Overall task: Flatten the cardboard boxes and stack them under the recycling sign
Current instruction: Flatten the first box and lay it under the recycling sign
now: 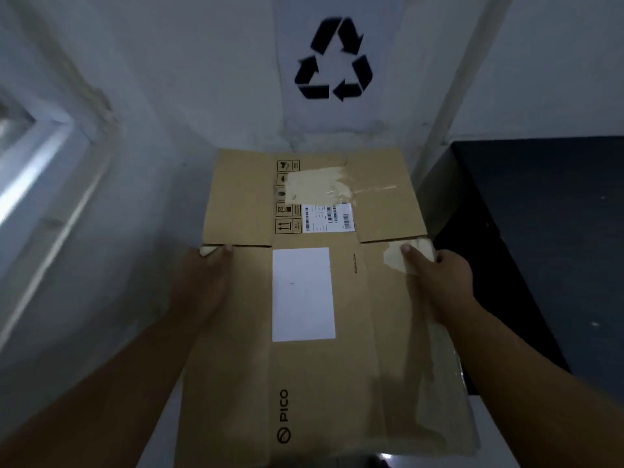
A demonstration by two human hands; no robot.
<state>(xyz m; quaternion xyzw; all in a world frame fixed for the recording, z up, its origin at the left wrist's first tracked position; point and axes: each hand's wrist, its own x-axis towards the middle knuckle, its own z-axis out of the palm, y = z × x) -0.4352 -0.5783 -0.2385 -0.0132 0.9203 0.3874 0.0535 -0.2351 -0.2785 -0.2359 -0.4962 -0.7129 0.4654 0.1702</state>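
Observation:
A flattened brown cardboard box (314, 298) with a white label, tape and "PICO" print fills the middle of the view. Its far flaps reach toward the wall below the black recycling sign (333, 59). My left hand (206, 282) grips the box's left edge, thumb on top near the flap slit. On the right edge, my right hand (435, 282) holds the box with its thumb lying over a patch of tape. Whether the box rests on the floor or hangs in the air is unclear.
A dark cabinet or block (540, 248) stands close on the right. A white pipe or trim (456, 96) runs up the wall beside the sign. At the left, a pale door or window frame (44, 170) slants along the wall.

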